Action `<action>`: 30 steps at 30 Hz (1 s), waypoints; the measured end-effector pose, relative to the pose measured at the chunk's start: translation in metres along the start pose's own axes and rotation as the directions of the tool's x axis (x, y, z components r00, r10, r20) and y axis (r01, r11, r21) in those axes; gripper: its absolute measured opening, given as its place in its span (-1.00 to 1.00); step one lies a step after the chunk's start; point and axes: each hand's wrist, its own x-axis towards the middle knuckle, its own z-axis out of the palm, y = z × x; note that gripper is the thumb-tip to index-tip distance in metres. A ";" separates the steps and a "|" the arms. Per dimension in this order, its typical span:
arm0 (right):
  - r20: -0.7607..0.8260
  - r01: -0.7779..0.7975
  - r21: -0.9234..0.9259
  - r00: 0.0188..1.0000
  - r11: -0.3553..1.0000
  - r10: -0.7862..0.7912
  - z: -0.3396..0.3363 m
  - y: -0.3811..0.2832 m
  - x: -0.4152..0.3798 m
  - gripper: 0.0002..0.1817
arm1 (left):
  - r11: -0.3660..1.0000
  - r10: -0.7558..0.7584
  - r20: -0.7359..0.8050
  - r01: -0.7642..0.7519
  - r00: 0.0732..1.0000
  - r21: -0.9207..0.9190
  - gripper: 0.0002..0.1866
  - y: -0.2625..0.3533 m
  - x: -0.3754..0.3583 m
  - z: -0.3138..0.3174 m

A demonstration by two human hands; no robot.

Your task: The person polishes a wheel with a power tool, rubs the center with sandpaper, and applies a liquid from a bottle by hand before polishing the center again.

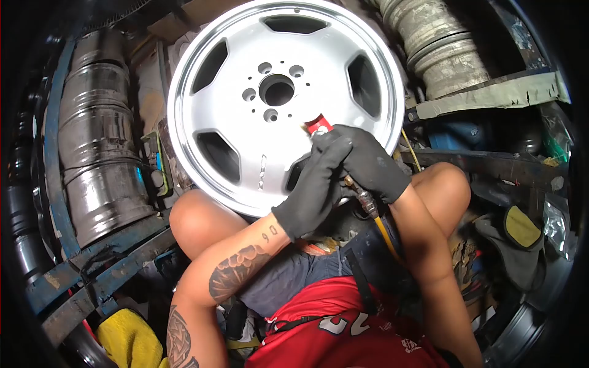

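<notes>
A silver alloy wheel (236,132) sits face up in front of me, against my knees. My right hand (374,162), in a dark grey glove, is wrapped around an air tool (320,126) with a red head. My left hand (314,187), gloved alike, closes over the tool from the other side. The red head is over the wheel face, below the centre hole; whether it touches cannot be told. A brass fitting and yellow air hose (386,238) come out under my right hand. Both hands hide most of the tool's body.
Stacked metal rims stand on the left rack (95,141) and more rims (435,46) lie at upper right. A blue metal rail (55,282) runs along the left. A yellow cloth (130,340) is at lower left, and a grey glove-like item (515,245) hangs at right.
</notes>
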 end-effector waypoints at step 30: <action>-0.060 0.042 -0.129 0.997 0.991 -0.050 0.003 0.018 0.006 -0.79 | 0.993 0.113 -0.038 -0.111 0.993 0.047 -0.52 -0.012 0.008 -0.005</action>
